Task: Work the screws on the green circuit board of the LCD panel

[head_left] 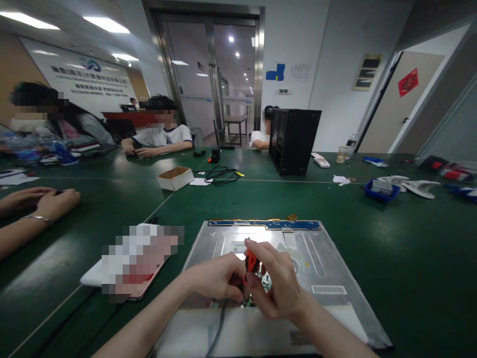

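A screwdriver with a red and black handle (252, 261) stands nearly upright in my right hand (278, 283), its fingers closed around the handle. Its tip is hidden by my fingers. Close against it on the left, my left hand (219, 278) has its fingers curled together low down; what they pinch, if anything, is hidden. Both hands are over a green circuit board (266, 281), mostly covered by them. The board sits on the metal back of a flat display panel (324, 263). A blue circuit strip (238, 224) runs along the panel's far edge. A dark cable (220, 325) trails toward me.
On the green table (410, 248), a partly blurred phone (143, 288) lies left of the panel, near another person's hands (55, 206). Farther off are a cardboard box (175, 178), coiled black cable (221, 175), black computer case (296, 141) and blue tray (380, 191). Several people sit around.
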A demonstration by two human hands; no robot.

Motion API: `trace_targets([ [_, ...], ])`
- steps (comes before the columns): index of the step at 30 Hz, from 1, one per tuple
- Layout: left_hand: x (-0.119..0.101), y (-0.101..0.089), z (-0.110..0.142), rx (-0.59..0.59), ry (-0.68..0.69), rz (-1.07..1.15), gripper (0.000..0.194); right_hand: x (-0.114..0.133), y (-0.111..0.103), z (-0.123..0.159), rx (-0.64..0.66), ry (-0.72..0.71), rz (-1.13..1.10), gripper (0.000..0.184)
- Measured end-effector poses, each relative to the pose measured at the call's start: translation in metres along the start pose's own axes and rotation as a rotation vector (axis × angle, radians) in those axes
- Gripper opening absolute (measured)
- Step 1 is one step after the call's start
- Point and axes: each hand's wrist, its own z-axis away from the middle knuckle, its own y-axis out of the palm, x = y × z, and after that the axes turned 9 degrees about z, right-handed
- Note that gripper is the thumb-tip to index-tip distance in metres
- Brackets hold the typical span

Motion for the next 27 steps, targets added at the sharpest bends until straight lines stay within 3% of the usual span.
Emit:
trace_targets([
  [12, -0.0011, 0.0009, 0.0006, -0.018, -0.021, -0.01, 0.014, -0.0005, 0.0072, 0.0015, -0.072, 0.027, 0.085, 0.038],
  [22, -0.0081, 0.002, 0.0021, -0.046, -0.053, -0.009, 0.01, 0.0007, 0.0008, -0.0007, -0.04, -0.001, 0.004, 0.049],
  [27, -0.0066, 0.0024, 0.0019, -0.045, -0.005, 0.009, 0.011, 0.0014, 0.0024, 0.0017, -0.041, 0.04, 0.038, 0.045],
])
